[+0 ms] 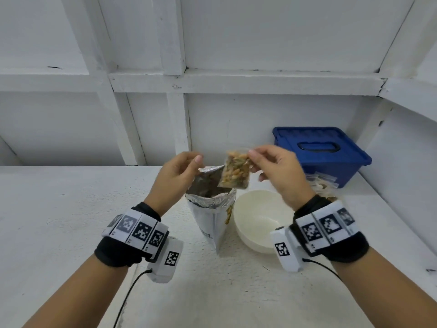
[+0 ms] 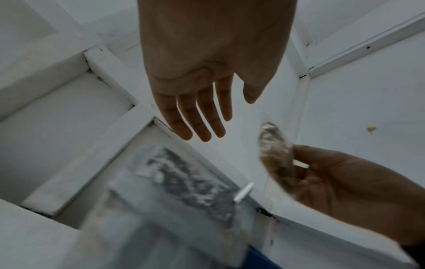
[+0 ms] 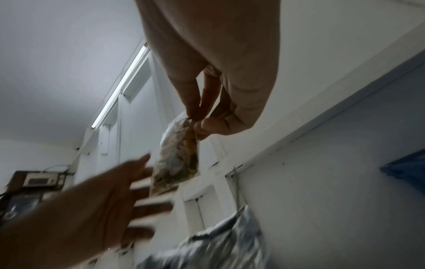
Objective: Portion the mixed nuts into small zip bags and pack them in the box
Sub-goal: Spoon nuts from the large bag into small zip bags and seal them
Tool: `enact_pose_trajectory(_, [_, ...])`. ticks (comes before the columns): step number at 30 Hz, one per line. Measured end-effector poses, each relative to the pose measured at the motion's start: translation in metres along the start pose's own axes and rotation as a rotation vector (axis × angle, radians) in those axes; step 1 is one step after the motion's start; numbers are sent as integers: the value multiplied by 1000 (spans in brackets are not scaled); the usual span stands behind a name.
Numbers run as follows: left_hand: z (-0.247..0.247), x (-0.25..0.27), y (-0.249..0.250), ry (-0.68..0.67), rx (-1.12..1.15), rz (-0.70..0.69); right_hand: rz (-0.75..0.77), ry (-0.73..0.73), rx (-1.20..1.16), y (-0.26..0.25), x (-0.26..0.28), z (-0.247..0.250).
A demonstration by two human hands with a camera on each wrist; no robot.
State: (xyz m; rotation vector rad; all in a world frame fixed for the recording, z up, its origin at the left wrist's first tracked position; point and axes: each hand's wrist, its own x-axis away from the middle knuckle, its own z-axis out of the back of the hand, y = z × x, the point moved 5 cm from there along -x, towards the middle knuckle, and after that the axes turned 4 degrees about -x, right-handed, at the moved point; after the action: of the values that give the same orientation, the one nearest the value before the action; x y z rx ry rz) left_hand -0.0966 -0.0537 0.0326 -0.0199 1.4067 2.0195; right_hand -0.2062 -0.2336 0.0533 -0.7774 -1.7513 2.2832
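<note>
- The right hand [image 1: 276, 171] pinches the top edge of a filled zip bag [image 1: 235, 170] between thumb and fingertips; the bag hangs in the air above the open foil pouch [image 1: 210, 207] at the middle of the table [image 1: 71, 221].
- The left hand [image 1: 176, 172] is beside the bag with fingers straight and spread, holding nothing (left wrist view).
- Whether the zip is sealed cannot be told. If it is open, a tilt or shake is likely to spill nuts onto the table or back into the pouch.
- The pinch covers only one top corner. The weight of the nuts may pull the smooth film free, and the bag then drops onto the pouch, which may tip.
- The bowl [image 1: 256, 221] stands just right of the pouch; a low carry to the right risks knocking it.
- The box [image 1: 321, 152] sits at the far right with its lid on. Packing needs a free hand to open it first; forcing it one-handed risks a dropped bag.
</note>
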Motion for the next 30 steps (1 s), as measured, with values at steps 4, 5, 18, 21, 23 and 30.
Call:
enact_pose_trajectory(4, [21,4,-44,88,-308,4,40,186,42,-3,-2,59])
enact_pose_trajectory(5, [22,6,-60,66,-373,41,40,228,84,1,-2,74])
enact_pose_trajectory(18, [-5,29,-212,-532,-832,487,-342,413,330,135,24,146])
enact_pose_trajectory(21, [-6,30,-217,-577,-835,503,-361,410,366,146,26,138])
enact_pose_trajectory(23, [-7,31,-218,-583,-841,505,-346,383,442,144,25,129])
enact_pose_trajectory(30, [-9,32,-216,-552,-849,507,-399,307,511,148,29,116])
